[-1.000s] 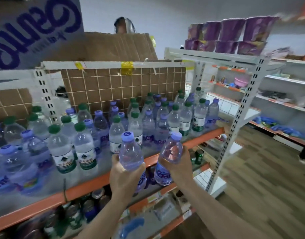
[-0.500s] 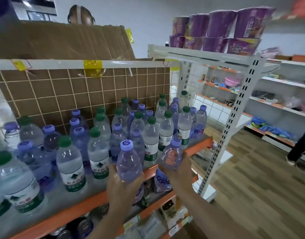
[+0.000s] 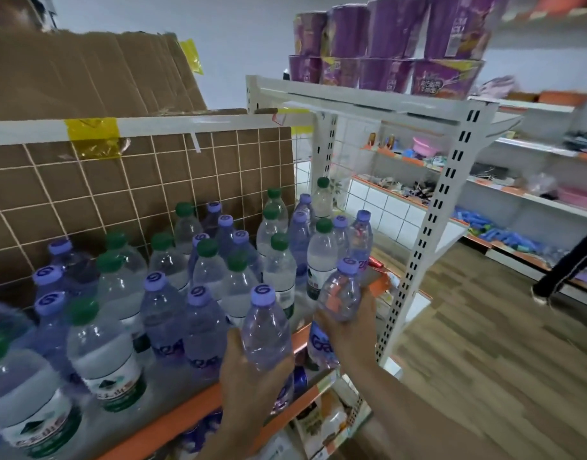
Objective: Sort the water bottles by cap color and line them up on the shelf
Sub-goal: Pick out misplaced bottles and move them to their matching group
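My left hand [image 3: 249, 383] grips one purple-cap bottle [image 3: 267, 330] and my right hand [image 3: 351, 330] another purple-cap bottle [image 3: 340, 293], both at the shelf [image 3: 185, 413] front edge. Behind, green-cap bottles [image 3: 278, 260] are mixed among purple ones, so I judge the sorting mostly undone.

"Ga" on held bottle's label [image 3: 319, 343]

Two clear bottles with purple caps are held upright at the shelf's [image 3: 199, 401] orange front edge. The left bottle [image 3: 267, 330] sits in the left hand [image 3: 249, 376], gripped round its lower body. The right bottle [image 3: 338, 293], tilted slightly left, is gripped low by the right hand [image 3: 351, 330]. Behind both grips stand mixed green-capped bottles [image 3: 106, 346] and purple-capped bottles [image 3: 162, 313].
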A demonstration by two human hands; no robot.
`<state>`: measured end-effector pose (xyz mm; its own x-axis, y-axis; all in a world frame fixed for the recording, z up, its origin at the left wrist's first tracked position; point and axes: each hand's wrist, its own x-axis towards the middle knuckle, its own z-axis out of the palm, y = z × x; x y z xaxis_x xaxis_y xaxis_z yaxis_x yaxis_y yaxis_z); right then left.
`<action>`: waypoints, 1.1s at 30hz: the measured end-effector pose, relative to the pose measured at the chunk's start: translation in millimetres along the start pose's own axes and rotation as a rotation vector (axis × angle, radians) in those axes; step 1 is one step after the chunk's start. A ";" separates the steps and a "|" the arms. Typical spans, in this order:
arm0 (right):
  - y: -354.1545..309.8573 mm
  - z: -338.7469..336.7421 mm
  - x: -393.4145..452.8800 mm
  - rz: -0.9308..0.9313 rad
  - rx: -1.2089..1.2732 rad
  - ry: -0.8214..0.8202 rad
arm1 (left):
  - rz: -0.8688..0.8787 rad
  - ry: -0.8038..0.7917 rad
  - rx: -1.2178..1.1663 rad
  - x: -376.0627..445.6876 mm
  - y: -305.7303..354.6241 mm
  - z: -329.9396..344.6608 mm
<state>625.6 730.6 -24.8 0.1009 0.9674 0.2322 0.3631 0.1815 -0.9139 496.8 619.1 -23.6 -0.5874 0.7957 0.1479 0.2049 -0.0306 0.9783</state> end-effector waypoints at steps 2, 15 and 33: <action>4.4 -6.1 14.6 0.000 -0.004 0.033 | 0.002 0.016 -0.014 2.1 3.2 14.0; 39.0 -42.6 125.9 0.050 -0.127 0.008 | 0.074 0.114 0.201 30.6 11.1 100.5; 61.1 -47.3 198.3 0.037 -0.285 -0.085 | -0.069 0.177 0.081 50.4 4.8 156.2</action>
<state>711.6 925.1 -18.8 0.0454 0.9860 0.1605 0.6070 0.1003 -0.7883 590.4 753.6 -34.1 -0.7292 0.6753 0.1112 0.2174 0.0745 0.9732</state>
